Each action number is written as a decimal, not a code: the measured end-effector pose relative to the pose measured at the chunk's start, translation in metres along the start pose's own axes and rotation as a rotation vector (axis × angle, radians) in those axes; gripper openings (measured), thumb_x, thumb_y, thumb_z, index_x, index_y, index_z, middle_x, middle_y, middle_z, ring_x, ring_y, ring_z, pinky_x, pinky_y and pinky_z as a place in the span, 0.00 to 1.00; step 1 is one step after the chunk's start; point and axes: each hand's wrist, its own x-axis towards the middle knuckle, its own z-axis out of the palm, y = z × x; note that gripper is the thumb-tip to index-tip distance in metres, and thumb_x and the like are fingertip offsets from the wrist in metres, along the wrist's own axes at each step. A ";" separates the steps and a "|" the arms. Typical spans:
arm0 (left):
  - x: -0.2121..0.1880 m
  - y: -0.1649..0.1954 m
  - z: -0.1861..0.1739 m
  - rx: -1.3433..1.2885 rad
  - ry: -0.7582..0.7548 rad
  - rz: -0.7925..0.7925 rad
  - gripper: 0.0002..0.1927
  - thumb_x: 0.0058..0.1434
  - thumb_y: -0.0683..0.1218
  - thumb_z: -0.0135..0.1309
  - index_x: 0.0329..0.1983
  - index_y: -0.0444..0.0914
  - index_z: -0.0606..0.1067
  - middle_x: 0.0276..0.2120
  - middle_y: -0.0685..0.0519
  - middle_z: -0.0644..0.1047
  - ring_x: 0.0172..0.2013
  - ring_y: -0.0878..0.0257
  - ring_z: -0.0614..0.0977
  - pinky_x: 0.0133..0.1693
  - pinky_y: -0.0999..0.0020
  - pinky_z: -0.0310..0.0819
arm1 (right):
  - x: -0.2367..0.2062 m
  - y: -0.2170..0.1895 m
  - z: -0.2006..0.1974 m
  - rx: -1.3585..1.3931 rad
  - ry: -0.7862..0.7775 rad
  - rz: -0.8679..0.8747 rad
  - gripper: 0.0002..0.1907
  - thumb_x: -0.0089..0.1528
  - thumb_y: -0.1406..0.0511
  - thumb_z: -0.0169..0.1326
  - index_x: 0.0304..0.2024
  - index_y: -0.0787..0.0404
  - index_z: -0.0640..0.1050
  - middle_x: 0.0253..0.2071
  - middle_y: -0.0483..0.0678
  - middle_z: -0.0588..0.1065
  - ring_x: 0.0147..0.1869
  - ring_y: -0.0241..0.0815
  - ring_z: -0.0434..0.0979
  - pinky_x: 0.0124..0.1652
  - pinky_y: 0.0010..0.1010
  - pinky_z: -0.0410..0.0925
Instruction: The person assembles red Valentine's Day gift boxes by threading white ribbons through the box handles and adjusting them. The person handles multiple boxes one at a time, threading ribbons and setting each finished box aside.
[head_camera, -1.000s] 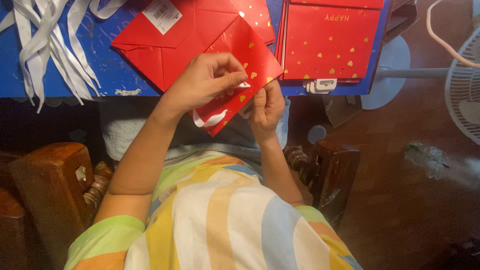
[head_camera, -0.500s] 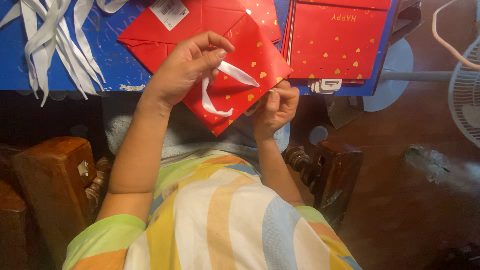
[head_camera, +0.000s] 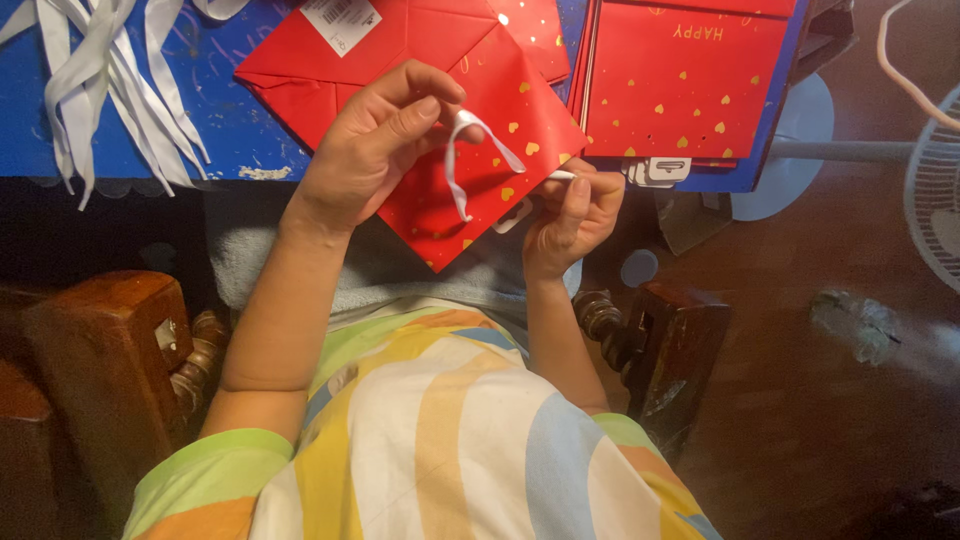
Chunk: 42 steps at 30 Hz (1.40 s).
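A flat red paper gift bag with small gold hearts hangs over the near edge of the blue table. My left hand pinches a white ribbon that loops across the bag's face. My right hand grips the bag's lower right edge and the ribbon's other end, thumb pressed against the paper.
More folded red bags lie under the held one, and a stack of red bags sits to the right. A bunch of white ribbons lies at the table's left. Wooden chair arms flank my lap; a fan stands on the right.
My left hand has drawn the white ribbon up and out across the bag, making the loop longer. The bag has shifted slightly up and right with both hands.
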 end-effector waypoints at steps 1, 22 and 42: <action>0.000 0.001 0.003 0.098 0.001 0.042 0.09 0.79 0.43 0.49 0.59 0.36 0.72 0.49 0.55 0.78 0.54 0.66 0.81 0.62 0.68 0.74 | 0.000 0.000 0.000 -0.012 -0.002 0.005 0.10 0.72 0.64 0.50 0.41 0.63 0.64 0.43 0.56 0.76 0.35 0.33 0.75 0.37 0.24 0.72; -0.002 0.003 0.031 0.233 -0.049 0.070 0.16 0.73 0.34 0.55 0.62 0.34 0.71 0.54 0.48 0.79 0.51 0.62 0.85 0.56 0.66 0.82 | 0.002 -0.006 0.008 -0.097 -0.033 0.005 0.08 0.73 0.64 0.50 0.43 0.62 0.68 0.38 0.49 0.72 0.33 0.31 0.73 0.35 0.22 0.68; 0.000 -0.012 0.033 0.340 0.079 0.242 0.13 0.73 0.32 0.58 0.58 0.32 0.74 0.49 0.49 0.81 0.52 0.64 0.84 0.58 0.70 0.80 | -0.016 -0.078 0.068 -1.169 -0.492 -0.490 0.11 0.57 0.65 0.72 0.39 0.54 0.82 0.46 0.43 0.73 0.54 0.45 0.66 0.56 0.39 0.58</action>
